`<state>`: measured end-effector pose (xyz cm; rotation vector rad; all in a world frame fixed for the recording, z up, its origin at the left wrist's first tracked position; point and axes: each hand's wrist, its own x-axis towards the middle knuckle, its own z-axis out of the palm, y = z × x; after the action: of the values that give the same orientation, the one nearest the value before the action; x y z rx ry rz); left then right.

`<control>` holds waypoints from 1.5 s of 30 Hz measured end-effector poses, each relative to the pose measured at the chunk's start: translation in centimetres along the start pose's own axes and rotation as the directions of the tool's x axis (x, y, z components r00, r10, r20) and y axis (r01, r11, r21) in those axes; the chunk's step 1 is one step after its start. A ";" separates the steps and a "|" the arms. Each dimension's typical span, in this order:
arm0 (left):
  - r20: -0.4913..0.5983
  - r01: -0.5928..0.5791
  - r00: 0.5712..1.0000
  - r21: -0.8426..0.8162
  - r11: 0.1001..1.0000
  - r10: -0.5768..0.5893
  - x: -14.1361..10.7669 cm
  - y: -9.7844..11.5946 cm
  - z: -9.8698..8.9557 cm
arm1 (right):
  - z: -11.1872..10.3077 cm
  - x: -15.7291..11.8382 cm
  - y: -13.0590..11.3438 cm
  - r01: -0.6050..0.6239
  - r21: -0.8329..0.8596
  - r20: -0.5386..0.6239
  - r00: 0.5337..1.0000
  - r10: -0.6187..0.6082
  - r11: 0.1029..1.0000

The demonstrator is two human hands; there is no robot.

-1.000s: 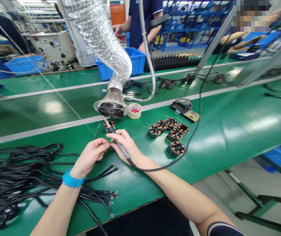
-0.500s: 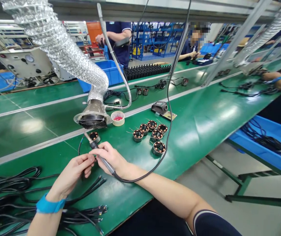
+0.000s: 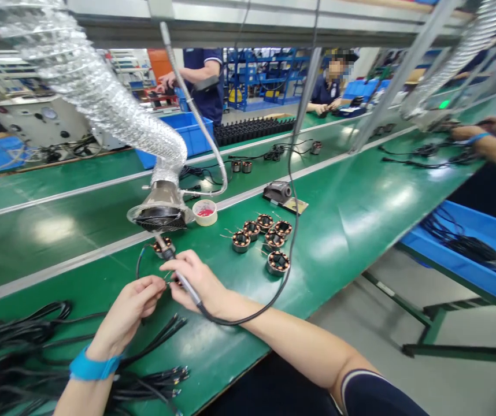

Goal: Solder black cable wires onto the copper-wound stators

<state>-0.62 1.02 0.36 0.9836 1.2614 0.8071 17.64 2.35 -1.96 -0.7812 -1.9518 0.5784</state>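
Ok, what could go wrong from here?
The soldering iron in the right hand has its tip close to the wound ring near the fan; a slip might mark it. Its cord crosses the right forearm and looks close to the frontmost grouped ring, so could snag.

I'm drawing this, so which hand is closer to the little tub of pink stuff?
Right. The right hand, gripping the soldering iron, is on this side of the tub; the left hand is farther off, more to the left.
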 end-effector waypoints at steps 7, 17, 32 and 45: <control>-0.012 -0.041 0.999 -0.027 0.999 0.041 0.3 0.5 0.1 | 0.3 0.0 0.6 -0.042 0.132 -0.071 0.996 0.052 0.990; -0.008 -0.044 0.999 0.018 0.999 0.044 -0.1 0.7 0.6 | 1.3 -0.1 0.1 -0.152 0.192 -0.215 0.957 0.193 0.970; 0.013 0.020 1.000 0.102 0.995 -0.022 -0.3 1.0 0.5 | -2.4 -1.4 -2.0 -0.027 0.005 -0.438 0.899 0.026 1.000; 0.006 0.023 1.000 0.083 0.996 -0.024 -0.3 1.1 0.7 | -1.8 -1.5 -2.2 0.030 0.015 -0.364 0.931 -0.023 0.999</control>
<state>0.03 1.05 1.57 1.0354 1.3074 0.7375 19.13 -0.12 -0.58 -0.7865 -1.6096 0.4026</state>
